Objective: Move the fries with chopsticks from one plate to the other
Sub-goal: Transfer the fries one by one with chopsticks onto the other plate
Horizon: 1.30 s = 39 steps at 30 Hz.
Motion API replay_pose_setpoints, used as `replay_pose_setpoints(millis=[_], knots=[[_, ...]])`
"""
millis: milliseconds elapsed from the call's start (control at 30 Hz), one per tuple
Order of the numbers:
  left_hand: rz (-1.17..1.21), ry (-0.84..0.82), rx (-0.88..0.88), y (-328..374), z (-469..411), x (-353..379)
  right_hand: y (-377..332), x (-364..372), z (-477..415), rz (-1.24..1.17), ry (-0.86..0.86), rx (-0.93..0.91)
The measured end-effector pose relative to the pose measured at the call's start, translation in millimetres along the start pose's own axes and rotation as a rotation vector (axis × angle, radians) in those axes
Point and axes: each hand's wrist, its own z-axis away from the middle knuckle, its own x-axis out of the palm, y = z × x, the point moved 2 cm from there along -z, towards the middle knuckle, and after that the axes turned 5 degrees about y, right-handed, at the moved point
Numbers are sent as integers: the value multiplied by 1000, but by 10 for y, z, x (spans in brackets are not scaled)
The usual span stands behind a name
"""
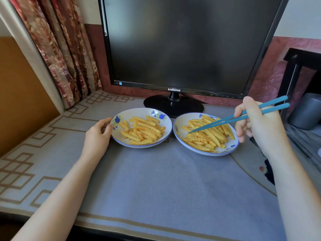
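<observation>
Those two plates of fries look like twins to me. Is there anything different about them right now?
The left plate is steadied at its rim by the left hand; the right plate is not touched by either hand. The blue chopsticks, held in the right hand, reach over the right plate's fries; nothing hangs over the left plate's fries. Shared: both are white with blue flowers and a blue rim, and hold crinkle-cut fries.

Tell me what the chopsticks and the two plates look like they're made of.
The chopsticks look like plastic or possibly lacquered wood: uniform teal, smooth, matte. The left plate and the right plate look like glazed ceramic, though melamine is possible: glossy white surface, painted blue flowers, thin blue rim line.
</observation>
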Motion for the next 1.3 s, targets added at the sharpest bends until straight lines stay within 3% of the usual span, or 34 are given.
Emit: replay_pose_setpoints(millis=[233, 533, 1100, 1300], knots=[[-3, -1, 0, 6, -1, -1, 24, 56, 20, -89, 150, -11], [-1, -7, -6, -9, -6, -3, -30, 182, 120, -220, 205, -6], [6, -6, -5, 19, 14, -5, -6, 925, 627, -307, -272, -80], [1, -2, 2, 14, 8, -4, -66, 730, 494, -279, -182, -47]])
